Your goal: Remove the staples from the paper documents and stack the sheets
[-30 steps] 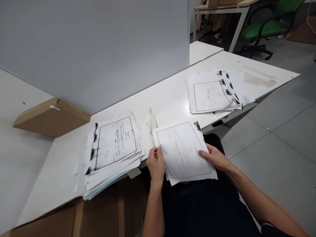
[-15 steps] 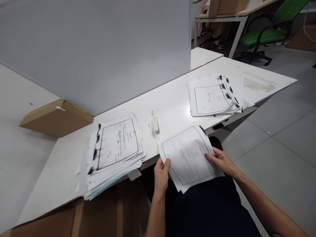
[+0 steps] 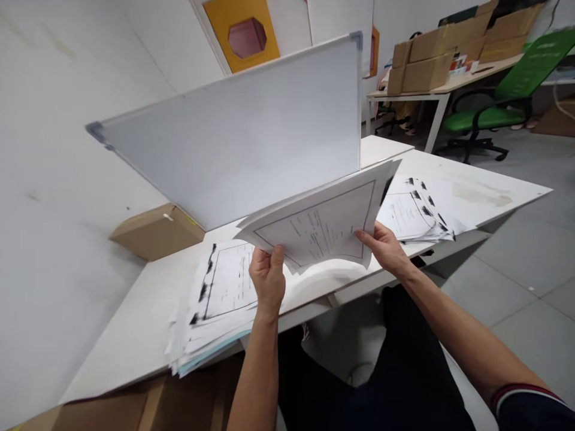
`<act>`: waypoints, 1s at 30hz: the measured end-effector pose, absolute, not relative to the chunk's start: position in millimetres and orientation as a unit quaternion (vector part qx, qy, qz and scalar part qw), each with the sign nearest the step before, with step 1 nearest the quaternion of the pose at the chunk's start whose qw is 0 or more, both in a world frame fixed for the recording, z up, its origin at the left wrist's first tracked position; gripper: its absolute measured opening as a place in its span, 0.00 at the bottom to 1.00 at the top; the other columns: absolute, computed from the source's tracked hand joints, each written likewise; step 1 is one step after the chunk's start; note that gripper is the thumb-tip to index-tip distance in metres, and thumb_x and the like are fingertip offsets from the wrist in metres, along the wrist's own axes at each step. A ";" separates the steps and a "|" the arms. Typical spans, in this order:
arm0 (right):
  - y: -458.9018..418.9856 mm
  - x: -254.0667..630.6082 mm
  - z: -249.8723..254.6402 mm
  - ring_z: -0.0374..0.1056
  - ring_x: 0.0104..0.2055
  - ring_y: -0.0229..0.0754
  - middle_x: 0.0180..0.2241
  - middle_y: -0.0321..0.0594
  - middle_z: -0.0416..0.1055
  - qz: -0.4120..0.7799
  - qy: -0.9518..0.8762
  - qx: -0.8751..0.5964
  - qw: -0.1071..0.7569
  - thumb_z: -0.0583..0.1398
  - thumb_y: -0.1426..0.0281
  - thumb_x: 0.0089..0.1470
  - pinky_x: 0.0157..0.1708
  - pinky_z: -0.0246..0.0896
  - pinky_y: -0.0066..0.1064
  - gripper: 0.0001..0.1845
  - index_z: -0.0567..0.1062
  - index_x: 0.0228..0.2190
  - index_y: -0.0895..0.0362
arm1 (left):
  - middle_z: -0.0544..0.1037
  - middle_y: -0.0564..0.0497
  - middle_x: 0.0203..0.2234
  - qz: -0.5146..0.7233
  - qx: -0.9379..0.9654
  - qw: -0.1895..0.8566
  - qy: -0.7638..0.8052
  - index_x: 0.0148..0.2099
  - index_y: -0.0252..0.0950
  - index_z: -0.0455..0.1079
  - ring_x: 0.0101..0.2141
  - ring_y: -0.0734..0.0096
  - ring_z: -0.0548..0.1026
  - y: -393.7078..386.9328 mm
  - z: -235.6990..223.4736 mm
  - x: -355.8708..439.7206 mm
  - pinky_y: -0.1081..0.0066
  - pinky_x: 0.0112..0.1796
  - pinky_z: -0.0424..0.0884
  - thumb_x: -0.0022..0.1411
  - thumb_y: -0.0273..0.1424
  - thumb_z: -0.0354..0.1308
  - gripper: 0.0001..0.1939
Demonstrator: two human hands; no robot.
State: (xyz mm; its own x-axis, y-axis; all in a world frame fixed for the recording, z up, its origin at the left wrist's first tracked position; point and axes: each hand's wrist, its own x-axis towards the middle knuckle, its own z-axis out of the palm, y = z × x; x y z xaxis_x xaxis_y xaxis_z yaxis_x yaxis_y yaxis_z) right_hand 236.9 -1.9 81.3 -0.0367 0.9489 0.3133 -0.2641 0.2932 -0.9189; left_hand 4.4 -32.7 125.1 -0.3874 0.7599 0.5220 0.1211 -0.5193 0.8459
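Several printed paper sheets [image 3: 323, 221], with a black border line and lines of text, are held up tilted above the front of the white desk. My left hand [image 3: 268, 278] pinches their lower left edge, thumb on top. At the right edge my right hand [image 3: 386, 248] grips them the same way. Behind my left hand lies a thick stack of papers [image 3: 227, 293] with black smudges along its left side, partly covered by the held sheets. To the right rests another paper stack [image 3: 411, 212], smudged on its right side.
A whiteboard [image 3: 251, 137] leans on the white desk [image 3: 130, 335] at the back. Beside it stands a brown cardboard box [image 3: 157, 233]. Further off are a green office chair [image 3: 487, 117] and a table with cardboard boxes [image 3: 424, 69]. Cardboard also shows below the desk.
Both hands have raised the sheets from lap level to above the desk, tilting them up. The view has lifted, showing more of the whiteboard and the wall. The small beige object is now hidden.
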 end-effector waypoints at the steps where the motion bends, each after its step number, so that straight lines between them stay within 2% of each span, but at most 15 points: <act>1: 3.5 232.9 78.3 0.69 0.45 0.45 0.42 0.37 0.75 0.502 -0.524 -0.322 0.608 0.62 0.61 0.50 0.47 0.61 0.38 0.17 0.74 0.43 0.52 | 0.75 0.52 0.29 0.707 0.510 0.231 0.433 0.37 0.35 0.70 0.33 0.73 0.72 -29.3 124.4 3.0 0.73 0.38 0.68 0.54 0.40 0.60 0.14; 5: 13.0 224.1 66.4 0.68 0.45 0.45 0.44 0.40 0.73 0.527 -0.535 -0.315 0.580 0.61 0.60 0.51 0.48 0.61 0.39 0.21 0.71 0.46 0.53 | 0.75 0.51 0.34 0.695 0.523 0.271 0.412 0.41 0.36 0.68 0.37 0.73 0.72 -23.0 117.1 -2.0 0.72 0.40 0.68 0.56 0.37 0.58 0.13; 10: 18.3 225.8 56.9 0.68 0.46 0.45 0.45 0.40 0.73 0.534 -0.541 -0.309 0.572 0.61 0.60 0.51 0.48 0.61 0.39 0.21 0.71 0.47 0.53 | 0.75 0.51 0.35 0.698 0.518 0.273 0.412 0.41 0.36 0.68 0.38 0.74 0.72 -20.4 116.3 -1.1 0.74 0.40 0.67 0.57 0.37 0.57 0.11; 13: 22.2 228.3 49.6 0.68 0.45 0.47 0.42 0.40 0.75 0.527 -0.552 -0.339 0.550 0.62 0.60 0.49 0.48 0.61 0.41 0.21 0.73 0.44 0.54 | 0.76 0.51 0.36 0.712 0.496 0.287 0.407 0.41 0.36 0.70 0.40 0.72 0.72 -18.7 118.6 3.5 0.73 0.42 0.67 0.57 0.38 0.57 0.12; 17: 22.0 236.3 55.3 0.70 0.42 0.50 0.38 0.43 0.76 0.487 -0.586 -0.411 0.501 0.62 0.57 0.47 0.43 0.64 0.41 0.20 0.76 0.37 0.58 | 0.75 0.53 0.30 0.749 0.425 0.322 0.393 0.36 0.36 0.70 0.36 0.74 0.72 -16.3 119.6 6.5 0.73 0.40 0.67 0.55 0.39 0.59 0.11; 21: 13.6 256.5 98.3 0.71 0.38 0.48 0.34 0.41 0.76 0.368 -0.663 -0.437 0.484 0.59 0.57 0.51 0.37 0.65 0.36 0.17 0.76 0.33 0.58 | 0.73 0.55 0.27 0.766 0.381 0.368 0.364 0.34 0.37 0.67 0.32 0.75 0.72 -17.7 115.8 -4.6 0.72 0.38 0.68 0.50 0.36 0.63 0.12; 26: -4.3 281.8 166.2 0.69 0.35 0.42 0.33 0.39 0.75 0.142 -0.814 -0.415 0.382 0.53 0.63 0.58 0.34 0.61 0.30 0.13 0.75 0.34 0.55 | 0.75 0.52 0.36 0.720 0.433 0.328 0.432 0.48 0.41 0.63 0.37 0.74 0.73 -26.5 92.6 -34.6 0.71 0.42 0.67 0.45 0.32 0.67 0.27; 28: -10.7 285.0 181.3 0.69 0.35 0.41 0.34 0.40 0.74 0.071 -0.848 -0.412 0.327 0.51 0.66 0.59 0.33 0.60 0.30 0.14 0.75 0.36 0.55 | 0.74 0.51 0.36 0.662 0.487 0.305 0.480 0.47 0.40 0.65 0.38 0.73 0.72 -29.7 78.3 -42.9 0.71 0.42 0.67 0.45 0.32 0.67 0.26; 30: -14.9 284.5 187.0 0.68 0.35 0.42 0.34 0.41 0.74 0.018 -0.868 -0.417 0.269 0.49 0.67 0.60 0.31 0.59 0.31 0.15 0.74 0.36 0.55 | 0.75 0.50 0.33 0.594 0.542 0.295 0.516 0.41 0.37 0.69 0.37 0.71 0.72 -32.0 64.7 -45.7 0.70 0.41 0.67 0.46 0.34 0.65 0.18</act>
